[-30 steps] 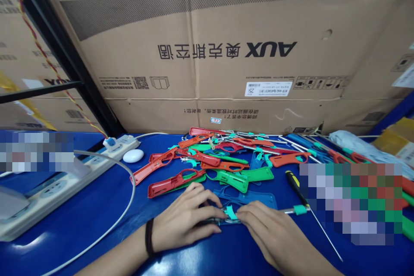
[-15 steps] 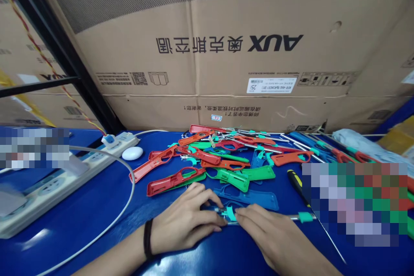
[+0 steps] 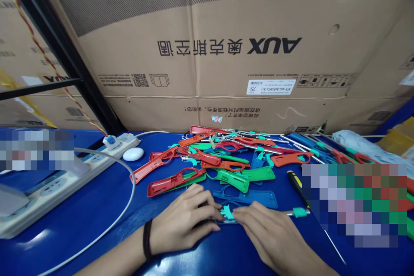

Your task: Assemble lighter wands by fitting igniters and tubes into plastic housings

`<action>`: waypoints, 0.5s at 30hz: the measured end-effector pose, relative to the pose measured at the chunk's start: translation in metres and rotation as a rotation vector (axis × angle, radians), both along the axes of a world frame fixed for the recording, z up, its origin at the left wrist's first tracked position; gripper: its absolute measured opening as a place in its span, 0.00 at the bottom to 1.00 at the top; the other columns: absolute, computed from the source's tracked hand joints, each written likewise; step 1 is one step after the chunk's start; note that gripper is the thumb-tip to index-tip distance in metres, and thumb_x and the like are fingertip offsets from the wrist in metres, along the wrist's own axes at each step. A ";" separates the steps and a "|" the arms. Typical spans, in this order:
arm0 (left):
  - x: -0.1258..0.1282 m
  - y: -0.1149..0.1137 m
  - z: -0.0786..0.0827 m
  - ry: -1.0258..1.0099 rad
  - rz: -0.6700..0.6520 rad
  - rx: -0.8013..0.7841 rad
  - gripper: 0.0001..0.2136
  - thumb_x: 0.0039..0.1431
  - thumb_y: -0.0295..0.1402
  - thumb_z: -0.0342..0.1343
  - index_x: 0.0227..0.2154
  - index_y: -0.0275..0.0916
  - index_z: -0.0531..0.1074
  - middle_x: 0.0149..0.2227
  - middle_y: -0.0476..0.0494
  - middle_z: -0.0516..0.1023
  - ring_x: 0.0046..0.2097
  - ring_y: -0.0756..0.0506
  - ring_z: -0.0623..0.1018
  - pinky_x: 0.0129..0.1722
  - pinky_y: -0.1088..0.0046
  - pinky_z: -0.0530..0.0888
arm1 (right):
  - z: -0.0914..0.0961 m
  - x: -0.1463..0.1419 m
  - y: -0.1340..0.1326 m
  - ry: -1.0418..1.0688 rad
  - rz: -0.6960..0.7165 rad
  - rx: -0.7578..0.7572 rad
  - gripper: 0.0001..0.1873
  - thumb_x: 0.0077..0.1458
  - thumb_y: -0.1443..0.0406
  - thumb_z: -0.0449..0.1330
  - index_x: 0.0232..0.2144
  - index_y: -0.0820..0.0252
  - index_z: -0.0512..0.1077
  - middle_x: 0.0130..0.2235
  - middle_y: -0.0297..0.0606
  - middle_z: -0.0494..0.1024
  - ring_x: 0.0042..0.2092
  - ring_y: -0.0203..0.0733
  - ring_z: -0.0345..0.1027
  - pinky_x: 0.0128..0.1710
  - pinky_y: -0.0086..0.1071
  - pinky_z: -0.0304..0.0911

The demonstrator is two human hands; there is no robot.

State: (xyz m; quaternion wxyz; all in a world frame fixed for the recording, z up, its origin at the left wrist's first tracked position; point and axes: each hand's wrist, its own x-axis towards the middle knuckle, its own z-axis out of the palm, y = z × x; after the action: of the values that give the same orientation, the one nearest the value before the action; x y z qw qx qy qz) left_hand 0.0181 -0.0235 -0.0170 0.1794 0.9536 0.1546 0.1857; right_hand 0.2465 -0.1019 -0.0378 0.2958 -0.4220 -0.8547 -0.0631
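My left hand (image 3: 189, 222), with a dark band at its wrist, closes its fingertips on the near end of a partly built stick lighter low over the table. My right hand (image 3: 267, 233) pinches the same lighter from the right. Between the fingertips shows its teal trigger (image 3: 228, 212). The lighter's metal tube passes beneath the right hand and comes out on its right, carrying a teal block (image 3: 299, 212). My fingers hide most of the handle end. Just behind the hands lies a blue handle shell (image 3: 255, 197).
Red, orange and green lighter shells (image 3: 176, 181) are heaped behind the hands. A screwdriver (image 3: 296, 183) lies to the right, beside a blurred-out patch. On the left are a white power strip (image 3: 69, 177), a looping cable (image 3: 127, 198) and a white oval object (image 3: 133, 154). A large carton (image 3: 200, 73) stands behind.
Both hands keep their grip. The lighter, its teal trigger and the tube's teal block have shifted slightly left and up in view, with the right hand.
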 end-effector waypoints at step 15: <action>0.001 0.000 0.001 -0.007 0.013 -0.013 0.06 0.62 0.33 0.55 0.41 0.42 0.72 0.41 0.46 0.75 0.41 0.46 0.70 0.43 0.69 0.64 | -0.001 0.000 0.000 -0.080 0.003 0.120 0.20 0.53 0.79 0.46 0.41 0.63 0.72 0.38 0.37 0.81 0.36 0.40 0.74 0.37 0.30 0.70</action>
State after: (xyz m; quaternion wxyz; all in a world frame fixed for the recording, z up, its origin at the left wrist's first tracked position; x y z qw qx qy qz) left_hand 0.0194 -0.0231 -0.0158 0.1852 0.9508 0.1612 0.1890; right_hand 0.2464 -0.1022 -0.0385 0.2864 -0.3992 -0.8612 -0.1304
